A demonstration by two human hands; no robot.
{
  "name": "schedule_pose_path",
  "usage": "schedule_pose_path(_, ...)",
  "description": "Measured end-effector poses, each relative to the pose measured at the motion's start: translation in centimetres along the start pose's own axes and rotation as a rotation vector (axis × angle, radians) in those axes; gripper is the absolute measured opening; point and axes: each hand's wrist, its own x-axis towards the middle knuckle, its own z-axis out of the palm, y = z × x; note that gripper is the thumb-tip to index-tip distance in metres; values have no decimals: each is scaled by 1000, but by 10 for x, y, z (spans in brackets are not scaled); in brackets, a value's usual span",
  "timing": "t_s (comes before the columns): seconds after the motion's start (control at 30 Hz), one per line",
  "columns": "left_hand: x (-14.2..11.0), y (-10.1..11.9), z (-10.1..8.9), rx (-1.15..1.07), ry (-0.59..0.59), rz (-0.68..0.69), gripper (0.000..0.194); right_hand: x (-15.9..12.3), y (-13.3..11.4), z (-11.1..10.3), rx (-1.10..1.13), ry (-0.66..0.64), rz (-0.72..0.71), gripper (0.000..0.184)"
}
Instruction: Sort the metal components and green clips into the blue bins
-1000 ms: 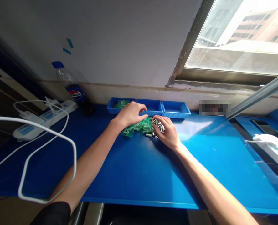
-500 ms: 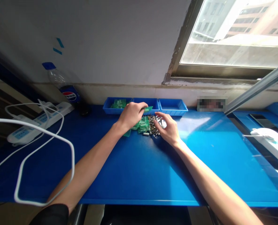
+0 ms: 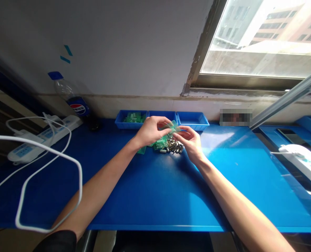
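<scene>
Right hand (image 3: 177, 131) has closed in on the green bag (image 3: 174, 125), previously only in my left hand (image 3: 169, 128). Blue table (image 3: 155, 189) spans below. Three bins (image 3: 192, 120) line its back. Both my grips are narrow, pinching the bag above the pile: loose bags (image 3: 160, 144) left, metal parts (image 3: 175, 146) right.
</scene>
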Motion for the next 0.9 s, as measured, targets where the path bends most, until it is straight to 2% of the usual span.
schedule_pose_path(0.07,0,2,-6,158,60,24,13,0,1,1,-17,12,5,48)
schedule_pose_path(0.13,0,0,-17,393,176,13,12,0,2,0,-42,27,6,47)
schedule_pose_path(0.27,-1,-18,-45,804,316,-139,26,1,3,-3,-65,31,21,45)
schedule_pose_path(0.33,-1,-30,-56,920,267,-278,35,1,4,-4,-46,20,24,45)
schedule_pose_path(0.4,-1,-40,-62,955,110,-410,40,1,4,-4,-26,11,26,44)
schedule_pose_path(0.47,-1,-47,-64,941,-22,-431,45,1,4,-4,-13,8,33,43)
schedule_pose_path(0.53,-1,-51,-64,918,-99,-406,49,1,3,-3,2,8,42,41)
schedule_pose_path(0.63,0,-53,-61,917,-152,-366,52,1,0,-3,28,8,55,40)
schedule_pose_path(0.7,0,-51,-58,935,-123,-300,51,1,-1,-2,38,13,59,39)
schedule_pose_path(0.77,0,-45,-54,926,-56,-188,46,1,-2,-2,41,22,63,38)
schedule_pose_path(0.83,0,-36,-48,857,-48,-69,38,2,-2,-2,45,31,68,38)
schedule_pose_path(0.9,-1,-25,-40,758,-177,23,37,2,-2,-3,48,38,74,38)
